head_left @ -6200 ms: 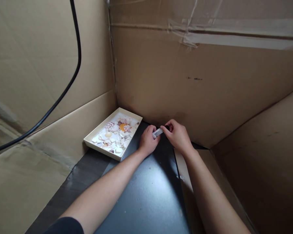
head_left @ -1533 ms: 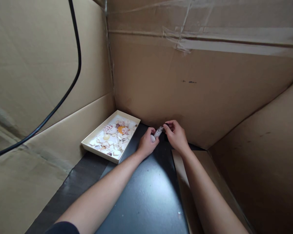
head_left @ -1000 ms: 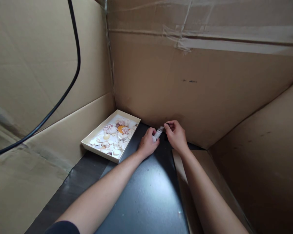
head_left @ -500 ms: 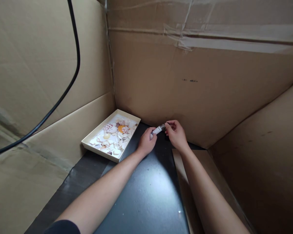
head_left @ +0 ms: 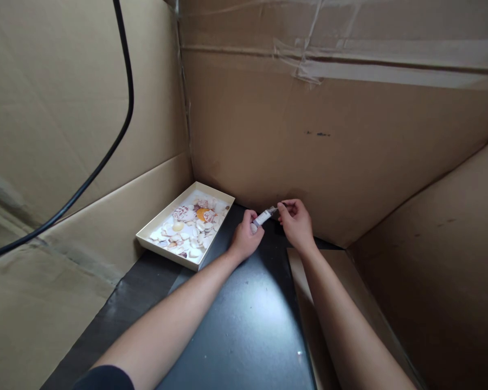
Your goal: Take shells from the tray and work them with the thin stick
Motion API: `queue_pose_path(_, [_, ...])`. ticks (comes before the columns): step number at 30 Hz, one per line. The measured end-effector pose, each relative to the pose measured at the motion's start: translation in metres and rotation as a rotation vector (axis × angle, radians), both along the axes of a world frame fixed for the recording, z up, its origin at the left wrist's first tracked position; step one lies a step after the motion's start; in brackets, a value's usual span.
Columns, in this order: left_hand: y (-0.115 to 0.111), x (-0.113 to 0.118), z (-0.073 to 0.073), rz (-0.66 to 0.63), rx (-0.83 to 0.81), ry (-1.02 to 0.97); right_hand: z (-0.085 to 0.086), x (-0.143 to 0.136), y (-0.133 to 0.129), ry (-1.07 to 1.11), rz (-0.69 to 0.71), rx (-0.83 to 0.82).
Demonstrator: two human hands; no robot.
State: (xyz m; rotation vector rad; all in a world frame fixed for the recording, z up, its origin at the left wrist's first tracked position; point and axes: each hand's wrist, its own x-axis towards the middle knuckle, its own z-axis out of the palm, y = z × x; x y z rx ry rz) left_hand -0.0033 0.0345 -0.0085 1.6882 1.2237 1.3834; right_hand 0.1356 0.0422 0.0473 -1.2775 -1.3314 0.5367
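My left hand is wrapped round a small clear tube with a white label, which tilts up to the right. At the tube's upper right end is my right hand, its thumb and index finger pinched together on something small and dark, perhaps a cap. The fingers hide most of that piece. To the left of my hands lies a shallow cream tray holding several seashells, among them an orange one.
Cardboard walls rise behind and on both sides. A black cable hangs at the left. Under my right forearm a flat cardboard piece lies on the dark table.
My right hand has shifted slightly right, away from the tube, and a narrow clear tip now shows between the label and the fingers. The tray has not moved.
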Motion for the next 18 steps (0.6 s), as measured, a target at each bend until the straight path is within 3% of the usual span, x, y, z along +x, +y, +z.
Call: queue_pose_path(18, [0.0034,0.0005,0.0031,-0.060,0.010,-0.032,0.0000,-0.0009,-0.0009,0.051,0.027,0.006])
